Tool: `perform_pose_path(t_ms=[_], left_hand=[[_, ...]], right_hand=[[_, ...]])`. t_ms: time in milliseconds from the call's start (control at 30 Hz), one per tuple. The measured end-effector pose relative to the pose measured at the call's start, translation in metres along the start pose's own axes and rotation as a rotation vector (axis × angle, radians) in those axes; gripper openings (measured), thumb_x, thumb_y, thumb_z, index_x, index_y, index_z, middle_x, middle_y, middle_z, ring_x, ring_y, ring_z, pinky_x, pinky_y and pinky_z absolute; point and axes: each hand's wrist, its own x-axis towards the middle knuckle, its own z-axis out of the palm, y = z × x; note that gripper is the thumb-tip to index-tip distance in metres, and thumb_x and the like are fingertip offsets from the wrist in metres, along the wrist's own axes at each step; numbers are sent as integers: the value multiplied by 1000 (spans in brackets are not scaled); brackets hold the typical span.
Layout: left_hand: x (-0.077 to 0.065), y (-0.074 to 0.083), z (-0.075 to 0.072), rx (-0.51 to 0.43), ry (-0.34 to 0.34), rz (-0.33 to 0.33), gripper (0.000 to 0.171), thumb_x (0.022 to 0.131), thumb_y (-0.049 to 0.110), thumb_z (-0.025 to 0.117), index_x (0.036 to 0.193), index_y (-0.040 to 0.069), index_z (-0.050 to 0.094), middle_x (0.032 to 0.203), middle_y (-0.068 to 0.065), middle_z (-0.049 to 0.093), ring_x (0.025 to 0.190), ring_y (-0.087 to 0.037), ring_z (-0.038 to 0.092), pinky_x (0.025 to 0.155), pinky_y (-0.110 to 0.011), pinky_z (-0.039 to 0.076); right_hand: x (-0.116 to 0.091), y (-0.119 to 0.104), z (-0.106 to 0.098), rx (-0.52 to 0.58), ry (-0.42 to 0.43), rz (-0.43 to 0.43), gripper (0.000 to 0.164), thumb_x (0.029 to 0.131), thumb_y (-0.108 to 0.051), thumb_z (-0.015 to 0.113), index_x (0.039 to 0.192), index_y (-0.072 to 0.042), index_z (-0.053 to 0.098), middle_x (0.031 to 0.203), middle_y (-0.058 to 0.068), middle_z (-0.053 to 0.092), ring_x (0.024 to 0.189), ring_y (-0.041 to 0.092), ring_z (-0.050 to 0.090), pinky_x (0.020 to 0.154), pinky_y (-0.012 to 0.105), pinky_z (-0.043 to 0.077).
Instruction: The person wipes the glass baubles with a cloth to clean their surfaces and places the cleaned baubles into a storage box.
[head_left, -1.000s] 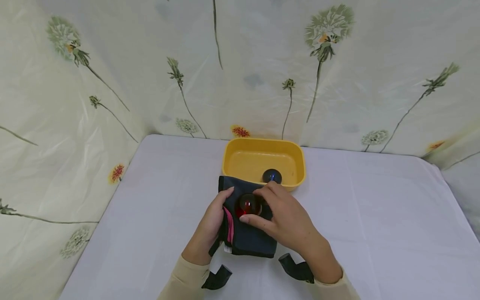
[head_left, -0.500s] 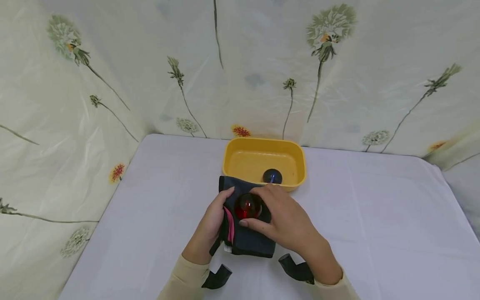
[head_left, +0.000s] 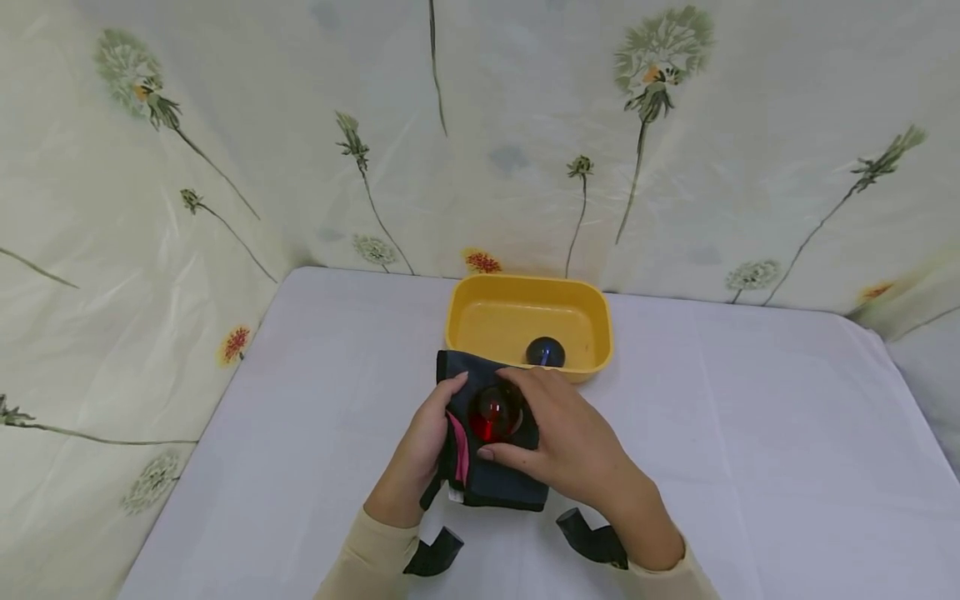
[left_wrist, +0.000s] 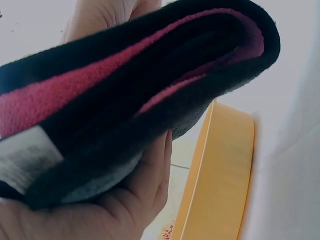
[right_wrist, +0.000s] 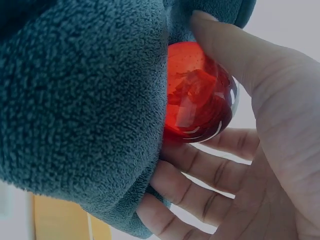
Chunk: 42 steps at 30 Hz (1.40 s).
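Observation:
My left hand grips a folded dark blue-grey towel by its left side, thumb on top and fingers underneath. Black edging, a pink inner face and a white label show at its fold in the left wrist view. On the towel's upper face sits a see-through red ball. My right hand curls round this ball from the right, with the thumb on one side and the fingers on the other. In the right wrist view, the red ball touches the fuzzy towel, which hides part of it.
Just beyond the towel stands a yellow tub, its near rim partly covered by the towel. Inside it lies a dark blue ball. A white cloth covers the table; a flower-printed sheet hangs behind.
My right thumb and fingertips have slid slightly left around the red ball, the thumb now a little lower. The towel's lower right corner has drawn in slightly. The left hand stays put.

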Motion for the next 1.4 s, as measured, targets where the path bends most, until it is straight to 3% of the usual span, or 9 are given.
perform_pose_path(t_ms=[167, 400, 667, 833, 1133, 1400], left_hand=[[0, -1, -1, -3, -16, 5, 61, 108, 47, 38, 149, 1, 40, 144, -14, 47, 129, -26, 47, 106, -32, 45], [0, -3, -2, -2, -26, 17, 60, 109, 47, 38, 146, 0, 41, 137, -12, 50, 118, -21, 53, 98, -28, 47], [1, -2, 0, 8, -47, 0, 62, 108, 48, 39, 146, 0, 42, 139, -12, 50, 123, -23, 51, 109, -36, 41], [1, -2, -1, 16, -33, 0, 61, 108, 47, 39, 145, 0, 44, 137, -12, 51, 119, -22, 53, 103, -31, 44], [2, -1, -2, 12, -22, 25, 61, 109, 44, 36, 152, 0, 38, 149, -15, 44, 134, -27, 43, 115, -39, 36], [1, -1, -2, 20, -35, 21, 61, 109, 46, 37, 148, -1, 42, 142, -13, 48, 127, -24, 48, 104, -29, 45]], right_hand=[[-1, 2, 1, -18, 16, -30, 75, 83, -55, 85, 140, -13, 60, 136, 5, 63, 131, 26, 53, 108, 47, 48], [0, 3, 1, -44, 20, -43, 73, 86, -60, 79, 138, -11, 63, 135, 6, 64, 129, 26, 55, 108, 46, 48], [0, 3, -3, -23, 1, -13, 73, 86, -67, 73, 133, -11, 66, 133, 5, 64, 123, 24, 57, 104, 45, 51], [1, 3, -2, -22, -9, 12, 76, 87, -70, 69, 132, -10, 66, 133, 6, 63, 124, 24, 56, 104, 46, 51], [1, 0, 0, 10, -10, 12, 88, 81, -55, 86, 148, -9, 53, 145, 8, 58, 135, 27, 51, 108, 48, 48], [0, 1, 1, 5, 20, -4, 70, 84, -55, 83, 134, -11, 60, 133, 4, 63, 126, 23, 55, 104, 44, 51]])
